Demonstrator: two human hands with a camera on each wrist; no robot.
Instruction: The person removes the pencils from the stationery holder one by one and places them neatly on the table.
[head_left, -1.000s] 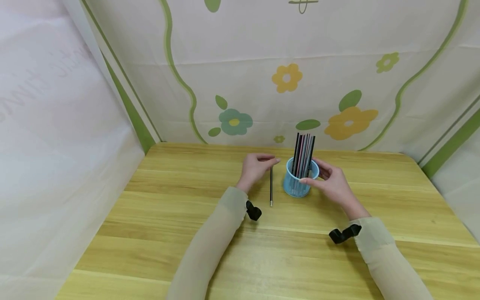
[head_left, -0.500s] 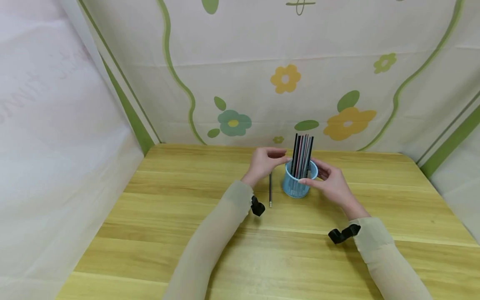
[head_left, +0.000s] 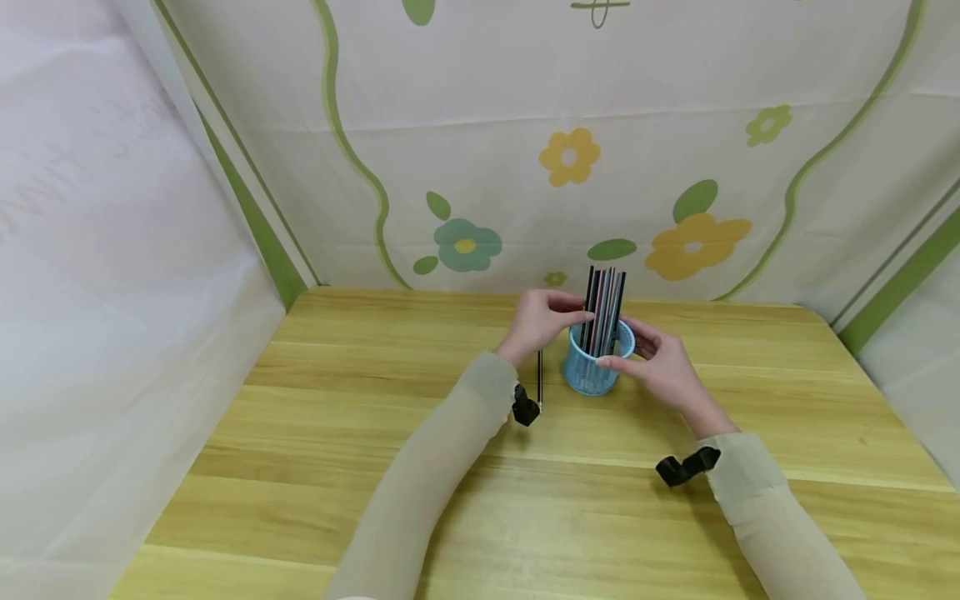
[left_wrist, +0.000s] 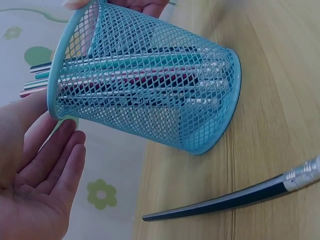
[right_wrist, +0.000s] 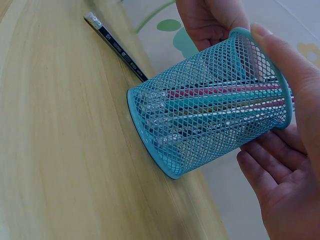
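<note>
A light-blue mesh pencil holder [head_left: 591,372] stands upright on the wooden table, with a bundle of pencils [head_left: 604,308] inside, eraser ends down. My right hand [head_left: 665,367] holds the holder by its rim, thumb at the front and fingers round the far side. From the left, my left hand [head_left: 543,321] reaches to the pencils above the rim. Its thumb overlaps them in the head view, and its other fingers are spread loosely behind. One black pencil [left_wrist: 235,198] with a silver ferrule lies on the table left of the holder, partly hidden by the left hand in the head view.
The wooden table [head_left: 600,517] ends at a pale fabric backdrop [head_left: 480,100] printed with flowers, close behind the holder. Another fabric wall [head_left: 127,333] runs along the left side. A black wrist camera [head_left: 527,408] sits on the left cuff, near the loose pencil.
My left hand has moved right, from above the loose pencil to the bundle in the holder. The right hand stays on the holder, and the loose pencil lies where it was.
</note>
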